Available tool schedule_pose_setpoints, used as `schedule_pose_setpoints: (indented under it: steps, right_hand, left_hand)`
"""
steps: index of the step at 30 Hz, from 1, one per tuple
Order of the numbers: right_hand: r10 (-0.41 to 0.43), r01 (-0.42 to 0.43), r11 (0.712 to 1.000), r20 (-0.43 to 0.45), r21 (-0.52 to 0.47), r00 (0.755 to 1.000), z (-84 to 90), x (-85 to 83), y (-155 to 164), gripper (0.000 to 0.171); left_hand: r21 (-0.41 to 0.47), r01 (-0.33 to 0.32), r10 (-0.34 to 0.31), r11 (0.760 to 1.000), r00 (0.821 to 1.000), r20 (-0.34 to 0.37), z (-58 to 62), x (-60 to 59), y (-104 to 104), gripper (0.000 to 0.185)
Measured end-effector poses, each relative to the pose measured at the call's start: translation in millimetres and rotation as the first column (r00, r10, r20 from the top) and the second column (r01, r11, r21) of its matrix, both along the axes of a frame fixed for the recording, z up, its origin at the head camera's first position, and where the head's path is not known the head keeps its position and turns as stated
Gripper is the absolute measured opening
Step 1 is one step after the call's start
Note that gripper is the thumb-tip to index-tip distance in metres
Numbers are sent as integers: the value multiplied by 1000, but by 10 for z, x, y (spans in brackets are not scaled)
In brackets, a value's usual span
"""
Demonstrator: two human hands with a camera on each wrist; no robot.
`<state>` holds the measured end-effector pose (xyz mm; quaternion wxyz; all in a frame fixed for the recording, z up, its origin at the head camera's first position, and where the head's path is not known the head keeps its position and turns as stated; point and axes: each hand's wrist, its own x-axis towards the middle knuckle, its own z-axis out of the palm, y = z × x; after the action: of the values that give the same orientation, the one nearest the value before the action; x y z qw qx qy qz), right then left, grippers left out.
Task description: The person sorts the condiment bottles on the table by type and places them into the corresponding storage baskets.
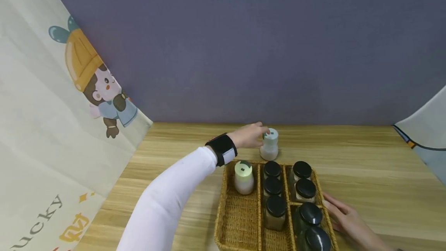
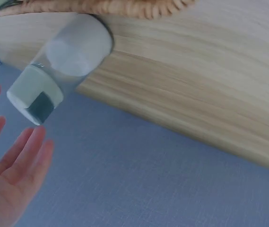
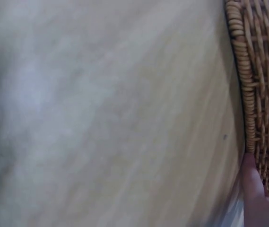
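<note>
Two pale-capped jars: one (image 1: pixel 269 144) stands on the counter (image 1: pixel 366 165) just beyond the far rim of the basket, the other (image 1: pixel 243 177) in the basket's left compartment. Seven black-lidded jars (image 1: pixel 272 169) fill the middle and right compartments. One wicker basket (image 1: pixel 240 220). Two hands (image 1: pixel 249 135) show.

Rear wall (image 1: pixel 244 42) plain grey-purple, matte, evenly lit w/ no hard shadows; light wood-grain tabletop (image 1: pixel 366 158) butts against it; cream cartoon-print cloth (image 1: pixel 52 127) hangs at left, w/ child figure & partial "ucky" lettering; pale cloth (image 1: pixel 428 131) w/ dark trim enters at right edge.
</note>
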<state>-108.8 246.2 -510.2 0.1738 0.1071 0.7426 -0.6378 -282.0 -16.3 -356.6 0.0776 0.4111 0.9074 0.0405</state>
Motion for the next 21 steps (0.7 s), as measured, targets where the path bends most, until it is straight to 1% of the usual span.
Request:
schedule_pose_setpoints:
  steps: [2, 5, 9, 13, 18, 20, 21]
  right_hand:
    - [6, -6, 1000, -4, -10, 1000, 0, -1, -8, 64]
    - [13, -13, 1000, -6, -14, 1000, 3, -1, -13, 65]
    - [16, -16, 999, 2, -30, 1000, 7, -57, 9, 67]
    - [24, -24, 999, -2, -46, 1000, 4, -126, 42, 66]
    - [43, -44, 998, -13, -43, 999, -10, -211, 91, 65]
    - [47, -48, 998, -15, -47, 999, -22, -244, 110, 63]
    - [48, -49, 997, -16, -52, 999, -27, -259, 118, 59]
  left_hand:
    - [-28, -14, 14, 1000, 1000, -20, -5, -28, 23, 44]
    - [-41, -38, 37, 998, 999, -35, -1, -70, 60, 44]
    - [-49, -65, 63, 997, 998, -26, 13, -142, 127, 46]
    - [-50, -66, 66, 997, 998, -13, 19, -223, 185, 46]
    - [-49, -74, 73, 996, 997, -12, 2, -333, 244, 46]
    - [-66, -79, 78, 995, 997, -16, -17, -370, 277, 48]
    - [-78, -85, 84, 993, 996, -14, -25, -383, 294, 49]
